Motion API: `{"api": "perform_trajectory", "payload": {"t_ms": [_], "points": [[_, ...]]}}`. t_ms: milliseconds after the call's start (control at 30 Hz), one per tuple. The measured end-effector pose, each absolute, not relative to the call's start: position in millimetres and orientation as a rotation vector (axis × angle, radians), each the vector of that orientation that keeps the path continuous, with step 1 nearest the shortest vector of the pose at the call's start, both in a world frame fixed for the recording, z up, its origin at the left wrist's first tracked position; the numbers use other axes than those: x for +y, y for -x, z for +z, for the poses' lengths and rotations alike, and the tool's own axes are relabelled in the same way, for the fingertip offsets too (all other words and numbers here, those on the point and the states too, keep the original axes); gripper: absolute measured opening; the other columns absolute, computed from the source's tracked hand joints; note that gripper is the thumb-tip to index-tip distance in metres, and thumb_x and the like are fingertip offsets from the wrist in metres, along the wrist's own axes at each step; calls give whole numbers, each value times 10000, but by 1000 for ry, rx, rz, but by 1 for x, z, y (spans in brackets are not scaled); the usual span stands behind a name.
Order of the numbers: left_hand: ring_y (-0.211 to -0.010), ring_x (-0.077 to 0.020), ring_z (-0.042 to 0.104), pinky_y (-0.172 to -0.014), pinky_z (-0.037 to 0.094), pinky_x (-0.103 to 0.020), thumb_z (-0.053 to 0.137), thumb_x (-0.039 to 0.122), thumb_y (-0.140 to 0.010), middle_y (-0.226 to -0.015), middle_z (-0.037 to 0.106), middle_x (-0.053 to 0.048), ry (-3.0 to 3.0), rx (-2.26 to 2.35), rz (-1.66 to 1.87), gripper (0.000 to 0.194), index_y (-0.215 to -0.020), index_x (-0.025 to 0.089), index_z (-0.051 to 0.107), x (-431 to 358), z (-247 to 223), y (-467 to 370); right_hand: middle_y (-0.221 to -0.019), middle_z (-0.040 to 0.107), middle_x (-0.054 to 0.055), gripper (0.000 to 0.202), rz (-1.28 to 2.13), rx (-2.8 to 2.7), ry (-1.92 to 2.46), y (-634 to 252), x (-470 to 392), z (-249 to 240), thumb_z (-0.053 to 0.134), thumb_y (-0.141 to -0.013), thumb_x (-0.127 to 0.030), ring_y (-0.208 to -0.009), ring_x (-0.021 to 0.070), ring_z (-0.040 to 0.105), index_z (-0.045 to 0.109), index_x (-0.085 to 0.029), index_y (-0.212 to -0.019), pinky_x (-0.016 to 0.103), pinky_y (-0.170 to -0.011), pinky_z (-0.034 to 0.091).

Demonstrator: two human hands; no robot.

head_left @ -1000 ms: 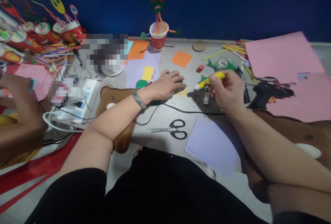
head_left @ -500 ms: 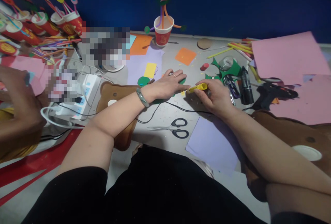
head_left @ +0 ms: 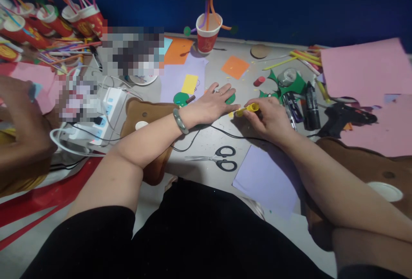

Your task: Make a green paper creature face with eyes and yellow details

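My left hand [head_left: 214,104] lies with fingers spread over green paper pieces, one of which [head_left: 230,98] shows beside its fingers. A ring and a green bangle [head_left: 180,121] are on that hand and wrist. In my right hand [head_left: 268,116] a yellow rolled or tubular piece [head_left: 252,108] is pinched between thumb and fingers, close to my left fingertip. Small yellow bits lie at its left end. Another green circle [head_left: 182,98], a dark marker cap and a yellow rectangle [head_left: 189,84] are left of my left hand. Black-handled scissors [head_left: 225,159] lie nearer my body.
A red cup [head_left: 207,40] with a green face figure stands at the back. Markers [head_left: 311,107] and a black glue gun [head_left: 349,118] lie right. A power strip [head_left: 107,116] and another person's hand [head_left: 22,120] are left. Purple paper [head_left: 268,180] lies in front.
The view has shifted slightly, so the back cup appears further right and higher. My left fingers look a little more spread. My right hand still holds the yellow piece.
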State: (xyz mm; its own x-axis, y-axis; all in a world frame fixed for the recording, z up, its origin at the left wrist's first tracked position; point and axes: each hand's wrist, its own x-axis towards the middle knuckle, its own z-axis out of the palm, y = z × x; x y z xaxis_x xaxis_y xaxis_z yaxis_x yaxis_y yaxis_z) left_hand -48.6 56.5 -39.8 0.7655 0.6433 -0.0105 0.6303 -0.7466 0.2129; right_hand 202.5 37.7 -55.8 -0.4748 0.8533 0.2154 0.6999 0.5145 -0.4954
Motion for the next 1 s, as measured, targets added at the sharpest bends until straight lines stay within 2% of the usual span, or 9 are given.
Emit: {"api": "perform_trajectory", "payload": {"t_ms": [233, 400, 600, 833, 1000], "points": [[-1622, -349, 279, -1290, 202, -642, 441, 96, -1032, -1675, 459, -129, -2763, 1044, 77, 585, -1540, 341, 598, 57, -45, 49, -1016, 765, 151, 347, 387, -2185, 1256, -200, 36, -50, 511, -1000, -589, -973, 326, 647, 640, -267, -1010, 501, -914, 535], [-1618, -350, 283, -1284, 211, -635, 495, 122, -1027, -1657, 469, -119, -2779, 1039, 96, 567, -1533, 356, 597, 57, -47, 49, -965, 776, 152, 299, 341, -2150, 1277, -198, 35, -47, 544, -963, -557, -949, 337, 663, 625, -270, -954, 503, -867, 549], [-1643, -357, 247, -1302, 176, -640, 502, 95, -1000, -1712, 420, -112, -2750, 1047, 36, 624, -1563, 355, 571, 59, -49, 49, -921, 731, 123, 358, 354, -1899, 1247, -202, 36, -44, 535, -977, -621, -777, 285, 653, 617, -272, -972, 481, -780, 537], [-1650, -359, 242, -1303, 159, -656, 445, 86, -1016, -1724, 408, -131, -2734, 1038, 46, 630, -1581, 341, 556, 57, -45, 50, -970, 736, 138, 317, 365, -2172, 1286, -198, 35, -55, 535, -994, -579, -981, 345, 635, 642, -281, -1013, 544, -931, 534], [-1649, -359, 247, -1305, 159, -656, 465, 153, -1042, -1725, 412, -129, -2739, 1017, 76, 622, -1631, 349, 486, 55, -44, 51, -878, 706, 121, 374, 379, -2254, 1298, -198, 38, -61, 520, -1008, -615, -944, 349, 626, 659, -269, -1033, 540, -912, 541]]}}
